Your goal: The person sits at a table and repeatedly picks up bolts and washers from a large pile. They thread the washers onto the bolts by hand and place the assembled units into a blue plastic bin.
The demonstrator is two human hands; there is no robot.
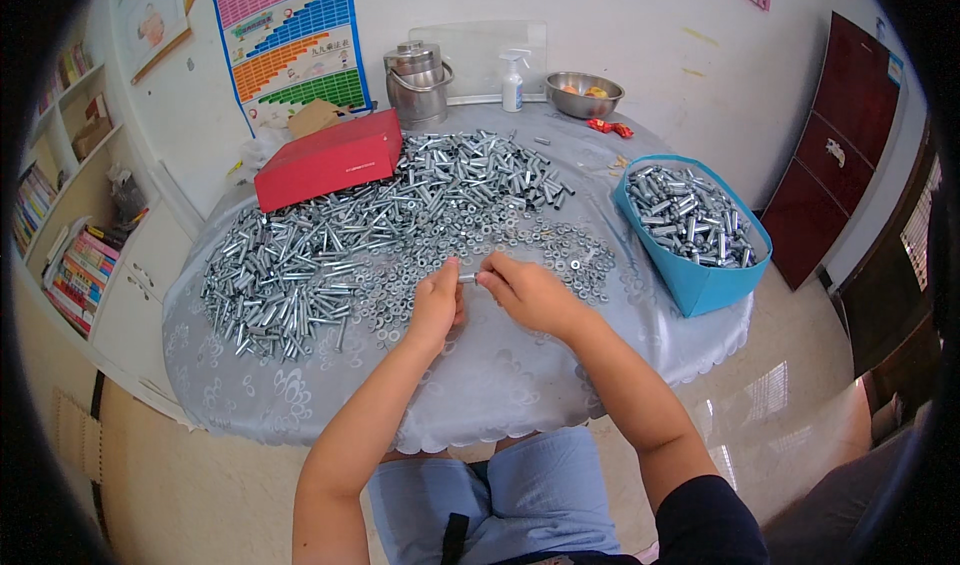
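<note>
Over the near middle of the table, my left hand [435,302] and my right hand [532,291] meet at a small silvery metal bolt [467,278]. Its left end is pinched in my left fingers, its right end in my right fingertips. Fingers cover both ends, so I cannot tell whether a sleeve or nut is on it. Just beyond my hands lie loose washers and nuts [400,290]. Long bolts [285,285] are heaped to the left, and short metal sleeves [480,165] pile up farther back.
A blue fabric bin [715,290] full of metal anchor bolts [690,215] stands at the right. On the left pile rests a red box [330,160]. Along the back are a lidded steel pot [416,90], a spray bottle [512,87] and a steel bowl [583,100]. A patterned grey cloth [250,395] covers the table.
</note>
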